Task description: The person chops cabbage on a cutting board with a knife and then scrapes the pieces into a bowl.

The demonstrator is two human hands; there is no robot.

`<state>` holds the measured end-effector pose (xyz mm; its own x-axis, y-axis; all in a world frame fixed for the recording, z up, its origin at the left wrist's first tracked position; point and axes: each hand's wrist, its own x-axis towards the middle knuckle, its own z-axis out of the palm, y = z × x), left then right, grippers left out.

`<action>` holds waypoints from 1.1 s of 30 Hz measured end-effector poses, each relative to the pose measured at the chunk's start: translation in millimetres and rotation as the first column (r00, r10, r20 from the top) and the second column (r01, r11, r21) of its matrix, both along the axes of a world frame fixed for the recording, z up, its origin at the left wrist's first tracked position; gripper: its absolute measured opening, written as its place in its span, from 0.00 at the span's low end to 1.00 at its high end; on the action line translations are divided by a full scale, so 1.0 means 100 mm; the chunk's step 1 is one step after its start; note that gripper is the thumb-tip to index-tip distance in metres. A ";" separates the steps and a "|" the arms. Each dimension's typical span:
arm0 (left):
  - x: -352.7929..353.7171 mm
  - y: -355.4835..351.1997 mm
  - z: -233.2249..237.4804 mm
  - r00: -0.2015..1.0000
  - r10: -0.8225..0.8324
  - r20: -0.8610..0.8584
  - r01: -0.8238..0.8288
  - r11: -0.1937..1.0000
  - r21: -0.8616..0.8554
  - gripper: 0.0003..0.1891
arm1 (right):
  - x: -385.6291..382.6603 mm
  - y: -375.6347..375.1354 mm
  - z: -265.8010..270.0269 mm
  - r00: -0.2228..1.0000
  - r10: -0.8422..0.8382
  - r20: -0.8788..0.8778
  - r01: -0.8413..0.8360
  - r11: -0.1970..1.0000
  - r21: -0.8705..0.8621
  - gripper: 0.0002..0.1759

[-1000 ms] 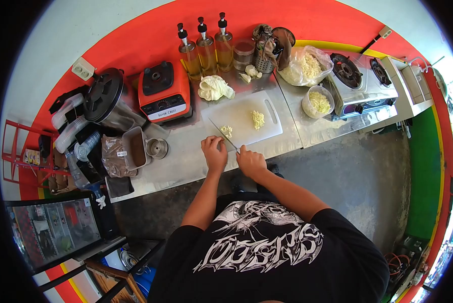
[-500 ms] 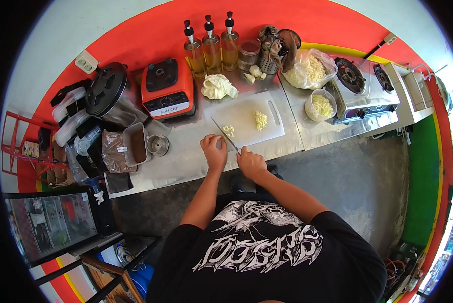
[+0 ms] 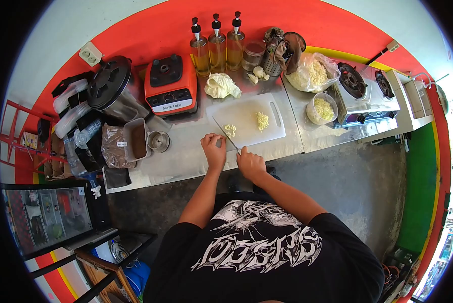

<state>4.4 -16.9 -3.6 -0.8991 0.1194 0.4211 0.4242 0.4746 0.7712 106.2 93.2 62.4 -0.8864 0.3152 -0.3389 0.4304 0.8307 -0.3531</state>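
A knife (image 3: 226, 134) lies across the left part of a white cutting board (image 3: 244, 118), its handle in my closed right hand (image 3: 251, 162). My left hand (image 3: 214, 150) is at the board's front left edge, fingers curled together; whatever they pinch is too small to make out. Beside the blade is a small bit of chopped cabbage (image 3: 230, 130). A larger chopped pile (image 3: 262, 121) sits at the board's right. Behind the board rests a pale piece of cabbage (image 3: 222, 86).
Behind are a red blender base (image 3: 171, 86), pump bottles (image 3: 218, 49) and a utensil holder (image 3: 274, 61). To the right stand a bag of shreds (image 3: 313, 73), a tub (image 3: 322, 108) and a gas stove (image 3: 367, 96). At left are a brown-filled container (image 3: 137, 140) and metal cup (image 3: 158, 142).
The view has shifted slightly, so the counter items appear a little to the right. Both hands and the knife keep nearly the same pose.
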 end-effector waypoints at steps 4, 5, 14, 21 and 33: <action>0.00 0.00 0.01 0.998 -0.069 0.007 0.069 0.997 0.020 0.05 | -0.21 0.11 0.02 0.999 0.017 -0.035 -0.018 1.000 -0.015 0.21; 0.00 0.00 0.02 0.996 -0.090 0.018 0.089 0.995 0.033 0.05 | -0.28 0.16 0.03 0.997 0.038 -0.062 -0.040 0.999 -0.022 0.21; 0.00 -0.04 0.03 0.998 -0.030 0.062 0.028 0.999 0.041 0.06 | -0.13 0.12 0.12 0.998 0.022 -0.053 -0.024 0.998 -0.055 0.22; -0.02 -0.05 0.01 0.999 0.013 0.037 -0.015 0.999 0.052 0.06 | -0.09 0.02 -0.05 0.999 -0.022 -0.024 0.021 0.999 -0.031 0.20; -0.06 -0.09 -0.04 0.976 -0.034 0.215 -0.023 0.967 0.255 0.09 | -0.06 -0.10 0.00 0.987 -0.105 -0.122 0.085 0.984 -0.158 0.20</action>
